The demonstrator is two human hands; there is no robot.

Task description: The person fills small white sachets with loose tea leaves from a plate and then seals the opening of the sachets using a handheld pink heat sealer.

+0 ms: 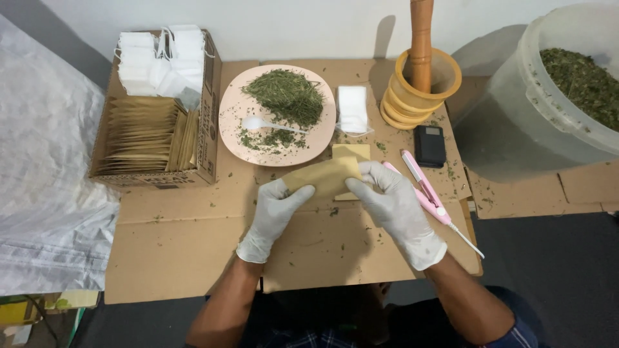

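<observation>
**Both hands on the paper envelope, above the cardboard**

I see my left hand (pixel 274 212) and my right hand (pixel 393 206), both in white gloves, closed on one small brown envelope (pixel 325 175). The left fingers pinch its left end, the right fingers pinch its right end, and it hangs just above the cardboard sheet (pixel 193 245), near the pink plate (pixel 232 122). Under it a second brown piece lies flat; I cannot tell if they touch.

To do this step well, I think the grip must be light and only at the edges, so the paper does not crease. I would keep the envelope level and its mouth turned toward the plate, where the dried green herb (pixel 287 95) and the white spoon (pixel 267 124) lie. Loose crumbs of herb are already on the cardboard, so I judge a slow, low movement is better.

The pink tool (pixel 422 190) lies just beside my right hand; a wide elbow could push it. The box of envelopes (pixel 151 135) is well apart, at the left.
</observation>
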